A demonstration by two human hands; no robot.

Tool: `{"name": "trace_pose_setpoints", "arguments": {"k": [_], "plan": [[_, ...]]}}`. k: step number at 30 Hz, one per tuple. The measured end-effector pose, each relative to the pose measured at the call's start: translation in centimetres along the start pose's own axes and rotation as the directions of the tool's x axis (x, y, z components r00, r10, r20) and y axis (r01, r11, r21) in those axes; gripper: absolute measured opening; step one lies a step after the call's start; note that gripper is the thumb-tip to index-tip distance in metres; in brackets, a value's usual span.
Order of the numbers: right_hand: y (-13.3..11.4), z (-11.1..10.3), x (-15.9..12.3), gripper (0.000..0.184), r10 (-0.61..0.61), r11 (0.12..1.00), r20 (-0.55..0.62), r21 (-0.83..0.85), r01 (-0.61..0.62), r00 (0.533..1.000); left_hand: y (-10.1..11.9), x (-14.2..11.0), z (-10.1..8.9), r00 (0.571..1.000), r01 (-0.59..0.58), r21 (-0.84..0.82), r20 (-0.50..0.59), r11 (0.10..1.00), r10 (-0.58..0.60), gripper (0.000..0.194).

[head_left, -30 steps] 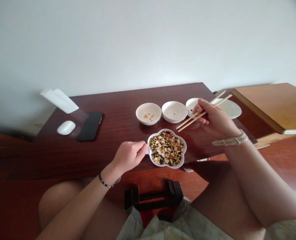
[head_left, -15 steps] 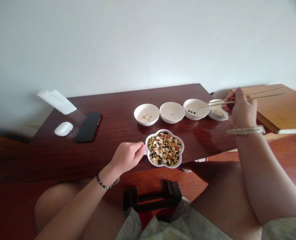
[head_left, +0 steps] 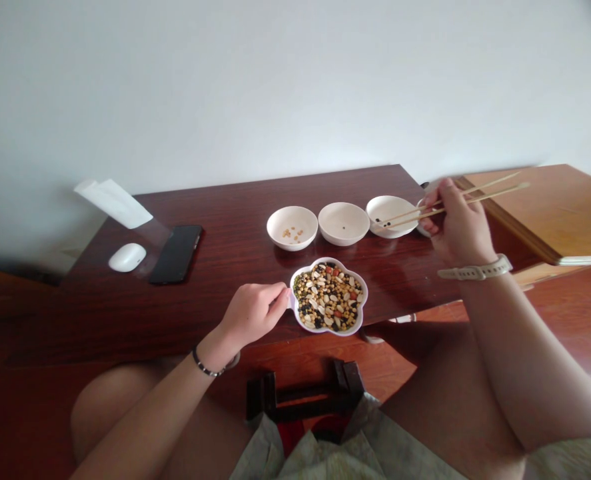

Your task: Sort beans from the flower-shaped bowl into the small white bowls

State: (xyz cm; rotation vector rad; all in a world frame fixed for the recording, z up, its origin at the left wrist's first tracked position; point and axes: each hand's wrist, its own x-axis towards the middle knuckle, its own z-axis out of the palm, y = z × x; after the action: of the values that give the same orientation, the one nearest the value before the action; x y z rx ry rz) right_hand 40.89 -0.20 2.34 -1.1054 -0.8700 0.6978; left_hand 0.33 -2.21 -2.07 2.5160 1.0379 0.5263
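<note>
My left hand pinches the short handle of a flower-shaped bowl at the table's front edge. Mixed beans and peanuts fill that bowl. Closed around a pair of wooden chopsticks, my right hand hangs at the right end of a row of white bowls. The chopstick tips cross in front of a bowl with a few black beans; nothing shows between them. Left of it stand a bowl with one small bean and a bowl with several yellow beans. My right hand mostly hides the last bowl.
On the left of the dark wooden table lie a black phone, a white rounded case and a white paper-like object. A lighter wooden surface adjoins on the right. The wall runs behind.
My right hand has moved left and slightly toward me, carrying the chopstick tips from the last bowl's side across the black-bean bowl. My left hand and the flower-shaped bowl have stayed put.
</note>
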Motion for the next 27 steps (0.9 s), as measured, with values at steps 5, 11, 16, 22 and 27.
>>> {"name": "trace_pose_setpoints", "arguments": {"k": [5, 11, 16, 22, 27], "plan": [[0.5, 2.4, -2.9, 0.048, 0.227, 0.972, 0.276, -0.125, -0.199, 0.934, 0.0, 0.0, 0.0, 1.0, -0.001, -0.005, -0.001, 1.0, 0.001, 0.04], [0.8, 5.0, -6.2, 0.054, 0.374, 0.92, 0.437, -0.282, -0.271, 0.818, 0.0, -0.1, 0.0, 1.0, 0.004, -0.013, 0.002, 1.0, -0.004, 0.041], [2.0, 5.6, -6.8, 0.054, 0.396, 0.91, 0.485, -0.318, -0.264, 0.78, 0.0, -0.1, 0.0, 1.0, 0.0, -0.009, 0.003, 1.0, 0.001, 0.041], [2.9, 5.8, -7.1, 0.055, 0.376, 0.92, 0.473, -0.293, -0.26, 0.797, 0.1, -0.1, -0.2, 1.0, 0.009, -0.005, 0.015, 1.0, -0.009, 0.04], [3.2, 5.9, -7.2, 0.056, 0.398, 0.913, 0.45, -0.284, -0.294, 0.799, 0.1, -0.1, -0.2, 1.0, 0.008, -0.001, 0.019, 1.0, -0.008, 0.041]]}}
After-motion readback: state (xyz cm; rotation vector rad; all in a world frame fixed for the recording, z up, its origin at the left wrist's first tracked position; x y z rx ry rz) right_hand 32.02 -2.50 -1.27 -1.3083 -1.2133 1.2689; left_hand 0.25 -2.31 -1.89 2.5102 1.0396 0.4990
